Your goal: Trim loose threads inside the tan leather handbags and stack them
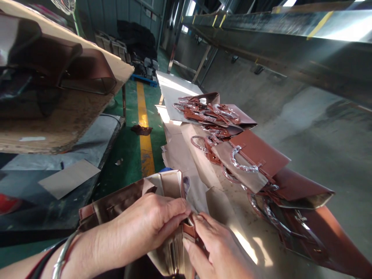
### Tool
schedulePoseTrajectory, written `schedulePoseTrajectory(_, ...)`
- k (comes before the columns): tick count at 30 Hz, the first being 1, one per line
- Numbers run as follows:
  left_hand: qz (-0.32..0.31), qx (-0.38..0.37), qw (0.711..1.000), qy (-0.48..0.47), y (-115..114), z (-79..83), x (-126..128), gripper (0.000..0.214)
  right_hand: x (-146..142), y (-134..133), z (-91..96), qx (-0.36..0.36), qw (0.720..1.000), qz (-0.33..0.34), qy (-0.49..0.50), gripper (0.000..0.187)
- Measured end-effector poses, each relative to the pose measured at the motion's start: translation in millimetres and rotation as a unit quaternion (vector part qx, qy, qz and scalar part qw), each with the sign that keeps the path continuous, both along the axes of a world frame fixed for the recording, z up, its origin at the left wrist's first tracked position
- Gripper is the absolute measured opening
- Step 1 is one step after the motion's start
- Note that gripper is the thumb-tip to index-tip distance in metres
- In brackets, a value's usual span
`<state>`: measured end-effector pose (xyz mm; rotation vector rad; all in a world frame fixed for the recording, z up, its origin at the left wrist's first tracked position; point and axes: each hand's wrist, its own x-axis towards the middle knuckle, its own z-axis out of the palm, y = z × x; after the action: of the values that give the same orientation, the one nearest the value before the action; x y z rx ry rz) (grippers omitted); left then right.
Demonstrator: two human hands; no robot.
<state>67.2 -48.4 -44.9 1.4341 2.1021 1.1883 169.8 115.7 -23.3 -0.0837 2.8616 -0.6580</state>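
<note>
A handbag with beige lining and brown trim lies open in front of me. A zipper shows low on its lining. My left hand pinches the bag's edge with thumb and fingers pressed together. Against it, my right hand grips the same edge around a small brown leather tab. The fingertips of both hands meet there, and they hide exactly what lies between them.
Several brown handbags with plastic-wrapped handles lie along a cardboard-covered surface to the right. A worktable with brown leather pieces stands left. A metal-edged bench runs upper right. Scraps lie on the green floor.
</note>
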Motion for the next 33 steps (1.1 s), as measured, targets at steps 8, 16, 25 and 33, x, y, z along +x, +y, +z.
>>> schedulePoseTrajectory(8,0.018,-0.095,0.992,-0.079,-6,6.3,6,0.017,0,3,-2.2,0.001,1.0,0.011,-0.002,0.043)
schedulePoseTrajectory(16,0.074,-0.068,0.982,-0.161,-3,-10.1,10,0.022,-2,5,9.7,-0.06,0.998,-0.004,0.003,0.031)
schedulePoseTrajectory(25,0.121,-0.038,0.965,-0.228,-16,-37.2,31,0.037,15,-4,-11.9,-0.048,0.986,-0.151,0.047,0.034)
schedulePoseTrajectory(33,0.097,-0.045,0.958,-0.265,-20,-32.1,36,0.041,2,-30,-16.2,0.138,0.983,-0.047,-0.115,0.018)
